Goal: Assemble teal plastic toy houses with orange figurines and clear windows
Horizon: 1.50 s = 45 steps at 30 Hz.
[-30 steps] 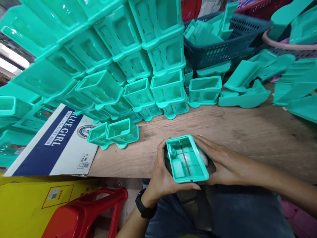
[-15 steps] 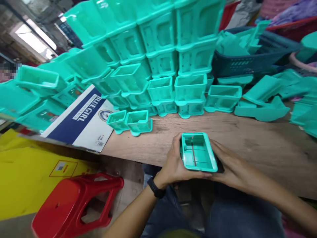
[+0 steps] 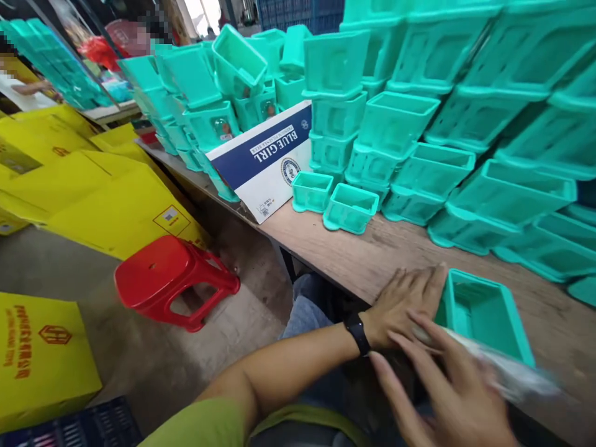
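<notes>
My left hand (image 3: 410, 301), a dark band around its wrist, lies palm down at the table's near edge. Its fingers are stretched out, and the fingertips reach the side of a green plastic box (image 3: 496, 313) that stands with its hollow side up. Nearer the camera, my right hand (image 3: 447, 388) is blurred, its fingers apart over the back of the left hand. Between the right hand and the box shows a clear, whitish plastic piece (image 3: 510, 366), too smeared to name; whether the right palm touches it is hidden.
Two small green boxes (image 3: 351, 208) sit by a white and blue carton (image 3: 279, 167) marked BLUE GIRL. Tall stacks of green boxes (image 3: 419, 174) line the table (image 3: 326, 242). A red stool (image 3: 162, 267) and yellow cartons (image 3: 41, 360) are on the floor at left.
The view has swung left. Both hands held the green box before; now it rests on the table, the right hand has come off it, and the clear plastic piece has appeared.
</notes>
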Tool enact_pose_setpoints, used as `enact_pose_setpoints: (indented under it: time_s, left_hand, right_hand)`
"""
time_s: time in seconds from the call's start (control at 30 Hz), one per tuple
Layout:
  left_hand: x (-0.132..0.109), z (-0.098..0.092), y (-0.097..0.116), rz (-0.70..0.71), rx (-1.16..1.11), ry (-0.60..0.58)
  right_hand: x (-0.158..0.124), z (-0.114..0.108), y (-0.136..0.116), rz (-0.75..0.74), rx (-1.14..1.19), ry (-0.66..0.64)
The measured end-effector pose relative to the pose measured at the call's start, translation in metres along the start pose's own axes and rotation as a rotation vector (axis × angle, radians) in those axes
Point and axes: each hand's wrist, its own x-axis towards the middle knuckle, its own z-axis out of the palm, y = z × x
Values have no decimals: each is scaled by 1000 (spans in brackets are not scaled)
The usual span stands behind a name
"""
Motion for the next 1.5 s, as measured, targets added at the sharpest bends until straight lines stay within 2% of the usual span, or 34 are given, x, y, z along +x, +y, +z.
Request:
enact_pose_setpoints:
  time_s: [0.1,0.23,0.47,0.73,0.93,1.0,1.13,1.23,1.27,1.33,1.37,1.4,1.43,1.5]
  left_hand:
    - [1,5,7,-107,131,38]
    - [1,6,18,-107,252,136]
    - [-4,3,21,-7,301,221]
    - [-1,-17,28,-28,297,140]
    - [-1,-13,28,-55,354,120]
    - [-2,-9,25,-66,369,113]
    - [-5,-5,16,-54,327,77]
    - [-8,-9,10,-14,162,42]
    - [-9,-12,8,-10,74,39]
    - [-8,-19,6,-34,-98,16]
    - [-7,-22,5,-59,-174,-7]
    - [-6,-26,4,-85,-238,-34]
    - [-5,-29,4,-104,-288,-65]
    - [-2,-33,4,-121,-344,-113]
  right_hand:
    - [15,31,-21,13,-138,-39]
    - [21,49,-26,80,16,11]
    - [21,46,-30,179,228,46]
    - [15,46,-33,182,161,87]
    - [11,47,-30,127,156,82]
    - [9,44,-26,88,146,45]
    - [3,21,0,33,152,-42]
    - [-7,-12,43,38,137,51]
    - [-11,-24,60,62,109,162]
    - [-23,-46,92,324,74,285]
    - [-28,-54,106,474,77,300]
    - [-33,-60,119,596,95,256]
    - [-37,-62,130,650,117,186]
    - [-40,-59,146,607,152,14]
